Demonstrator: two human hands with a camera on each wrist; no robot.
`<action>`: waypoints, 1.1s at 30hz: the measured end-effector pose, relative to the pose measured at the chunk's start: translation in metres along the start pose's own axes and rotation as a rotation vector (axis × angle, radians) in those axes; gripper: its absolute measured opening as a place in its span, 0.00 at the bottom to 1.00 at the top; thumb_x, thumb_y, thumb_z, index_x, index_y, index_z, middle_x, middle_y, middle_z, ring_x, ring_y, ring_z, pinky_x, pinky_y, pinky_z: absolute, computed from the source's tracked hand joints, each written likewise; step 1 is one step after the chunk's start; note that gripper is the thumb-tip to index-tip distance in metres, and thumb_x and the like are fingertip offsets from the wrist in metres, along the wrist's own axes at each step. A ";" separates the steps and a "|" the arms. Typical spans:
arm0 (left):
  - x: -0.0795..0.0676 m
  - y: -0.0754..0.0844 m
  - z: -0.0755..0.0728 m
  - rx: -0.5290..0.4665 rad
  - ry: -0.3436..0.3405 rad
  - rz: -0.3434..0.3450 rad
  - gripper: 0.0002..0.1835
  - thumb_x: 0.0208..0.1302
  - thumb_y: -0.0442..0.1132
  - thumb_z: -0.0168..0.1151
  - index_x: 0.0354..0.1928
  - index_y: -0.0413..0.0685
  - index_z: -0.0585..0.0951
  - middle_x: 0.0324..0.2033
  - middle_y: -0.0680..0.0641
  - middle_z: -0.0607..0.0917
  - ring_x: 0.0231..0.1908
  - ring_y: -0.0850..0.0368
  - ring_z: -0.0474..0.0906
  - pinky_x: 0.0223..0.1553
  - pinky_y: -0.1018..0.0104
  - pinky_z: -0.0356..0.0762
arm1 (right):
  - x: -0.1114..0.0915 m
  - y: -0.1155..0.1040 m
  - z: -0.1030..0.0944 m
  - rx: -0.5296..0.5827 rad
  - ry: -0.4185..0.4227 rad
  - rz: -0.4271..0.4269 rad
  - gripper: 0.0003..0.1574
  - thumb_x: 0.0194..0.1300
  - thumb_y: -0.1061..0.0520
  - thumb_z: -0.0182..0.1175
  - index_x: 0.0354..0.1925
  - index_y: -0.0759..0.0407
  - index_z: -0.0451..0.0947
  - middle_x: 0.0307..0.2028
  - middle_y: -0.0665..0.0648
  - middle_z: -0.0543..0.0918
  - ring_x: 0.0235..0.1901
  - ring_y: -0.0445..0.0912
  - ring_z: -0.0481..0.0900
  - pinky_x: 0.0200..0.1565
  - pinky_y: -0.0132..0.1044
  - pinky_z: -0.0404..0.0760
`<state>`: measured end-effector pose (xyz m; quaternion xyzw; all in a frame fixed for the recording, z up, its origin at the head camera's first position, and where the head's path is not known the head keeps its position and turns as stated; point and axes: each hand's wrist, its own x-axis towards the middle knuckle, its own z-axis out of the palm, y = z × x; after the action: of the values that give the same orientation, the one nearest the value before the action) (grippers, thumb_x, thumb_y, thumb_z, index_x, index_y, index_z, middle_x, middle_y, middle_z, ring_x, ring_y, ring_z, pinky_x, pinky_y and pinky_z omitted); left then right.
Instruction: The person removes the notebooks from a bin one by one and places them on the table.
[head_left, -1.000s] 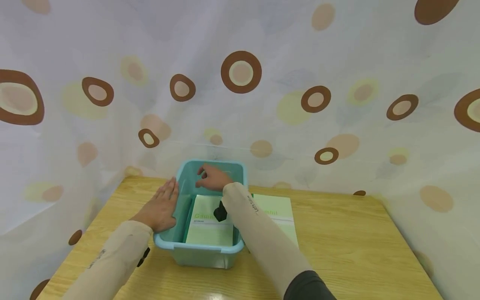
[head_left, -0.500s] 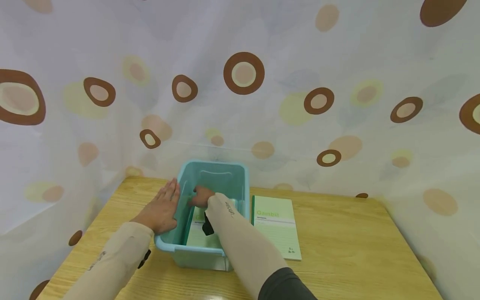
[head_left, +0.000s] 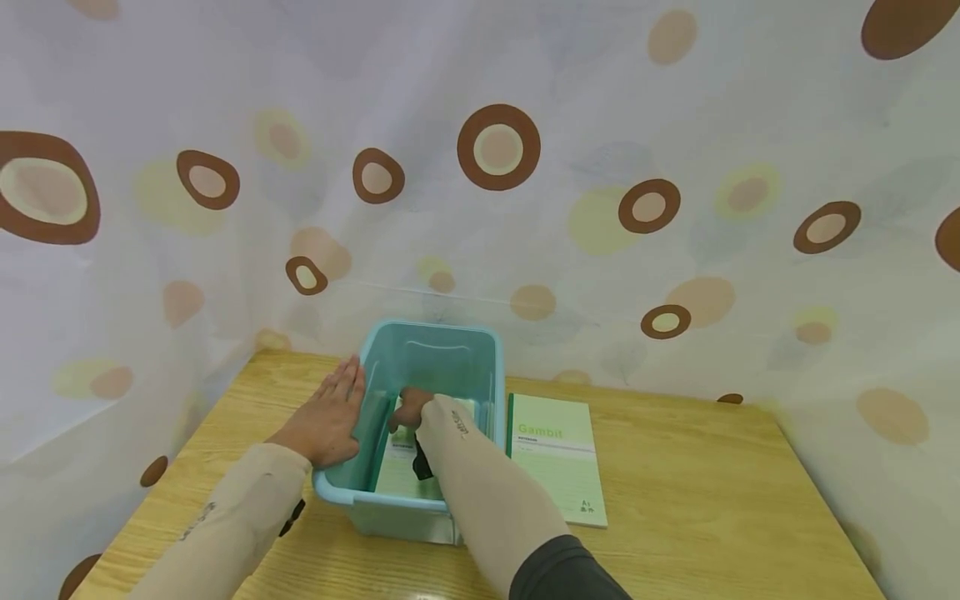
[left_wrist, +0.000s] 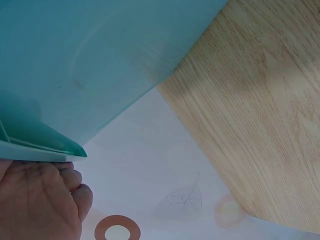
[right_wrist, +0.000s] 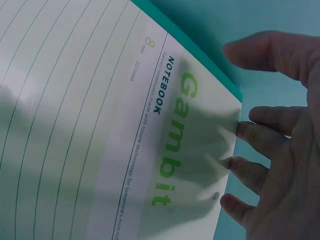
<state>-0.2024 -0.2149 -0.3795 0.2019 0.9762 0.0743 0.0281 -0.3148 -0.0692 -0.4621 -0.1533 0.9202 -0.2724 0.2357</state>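
Observation:
A light-blue plastic bin [head_left: 498, 392] stands on the table with a pale green Gambit notebook [head_left: 395, 477] lying inside, its spine dark green. My left hand [head_left: 324, 419] rests along the bin's left rim, fingers straight; the left wrist view shows its palm [left_wrist: 40, 200] right under the rim. Down in the bin, my right hand [head_left: 411, 408] is over the notebook's far end. Seen from the right wrist, its fingertips [right_wrist: 231, 202] are right at the notebook's top edge, with the thumb [right_wrist: 260, 50] spread apart near the spine corner. My right forearm hides part of the notebook.
To the right of the bin, a second Gambit notebook [head_left: 558, 467] lies flat on the wooden table [head_left: 697, 492]. A white cloth [head_left: 420, 83] with brown and beige circles hangs behind the table and at both sides.
My right hand has come from the back of the bin toward me and down to the notebook's top edge. The left hand has kept its place on the rim.

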 end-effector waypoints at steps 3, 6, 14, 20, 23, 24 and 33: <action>0.000 0.000 0.001 0.006 -0.001 -0.002 0.45 0.48 0.32 0.50 0.69 0.19 0.48 0.70 0.24 0.46 0.71 0.30 0.41 0.70 0.42 0.45 | -0.003 -0.002 -0.001 -0.002 0.016 0.028 0.41 0.55 0.56 0.67 0.67 0.58 0.68 0.58 0.57 0.77 0.51 0.51 0.77 0.49 0.45 0.77; 0.001 -0.001 0.002 0.010 -0.005 -0.006 0.45 0.48 0.33 0.49 0.69 0.20 0.48 0.71 0.24 0.45 0.71 0.30 0.41 0.70 0.42 0.44 | -0.007 -0.004 -0.003 -0.018 0.021 0.048 0.40 0.56 0.55 0.66 0.67 0.59 0.67 0.56 0.59 0.78 0.50 0.51 0.78 0.47 0.45 0.79; 0.001 0.000 0.000 -0.010 -0.023 -0.011 0.45 0.48 0.32 0.49 0.69 0.20 0.47 0.71 0.25 0.44 0.71 0.31 0.40 0.70 0.42 0.43 | -0.009 -0.007 -0.006 0.004 0.057 0.038 0.36 0.54 0.56 0.68 0.62 0.57 0.73 0.50 0.56 0.82 0.42 0.49 0.78 0.46 0.46 0.78; 0.000 0.001 -0.002 -0.008 -0.035 -0.021 0.45 0.49 0.33 0.50 0.69 0.20 0.46 0.71 0.25 0.43 0.71 0.31 0.40 0.70 0.42 0.43 | -0.007 -0.013 -0.005 -0.239 0.128 0.059 0.34 0.55 0.42 0.66 0.59 0.50 0.75 0.55 0.57 0.75 0.56 0.54 0.70 0.60 0.57 0.65; 0.000 0.001 -0.001 -0.003 -0.035 -0.022 0.45 0.49 0.33 0.50 0.69 0.21 0.47 0.71 0.26 0.43 0.71 0.31 0.40 0.70 0.42 0.43 | -0.006 -0.014 -0.004 -0.238 0.160 0.075 0.34 0.55 0.40 0.66 0.58 0.50 0.75 0.55 0.59 0.72 0.56 0.55 0.67 0.59 0.58 0.63; 0.000 0.001 -0.001 -0.004 -0.033 -0.021 0.45 0.49 0.33 0.50 0.69 0.20 0.47 0.71 0.25 0.44 0.71 0.31 0.40 0.70 0.41 0.43 | -0.006 -0.015 -0.004 -0.233 0.169 0.076 0.35 0.54 0.40 0.66 0.58 0.50 0.75 0.54 0.59 0.72 0.56 0.55 0.67 0.59 0.58 0.63; 0.000 0.001 -0.002 -0.011 -0.043 -0.018 0.45 0.49 0.33 0.51 0.69 0.20 0.47 0.71 0.25 0.43 0.71 0.31 0.39 0.70 0.41 0.42 | -0.007 -0.016 -0.003 -0.206 0.189 0.036 0.40 0.54 0.41 0.66 0.61 0.54 0.67 0.55 0.60 0.76 0.55 0.55 0.72 0.58 0.52 0.68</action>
<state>-0.2024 -0.2144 -0.3775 0.1943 0.9768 0.0750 0.0507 -0.3082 -0.0781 -0.4484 -0.1337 0.9640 -0.1853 0.1360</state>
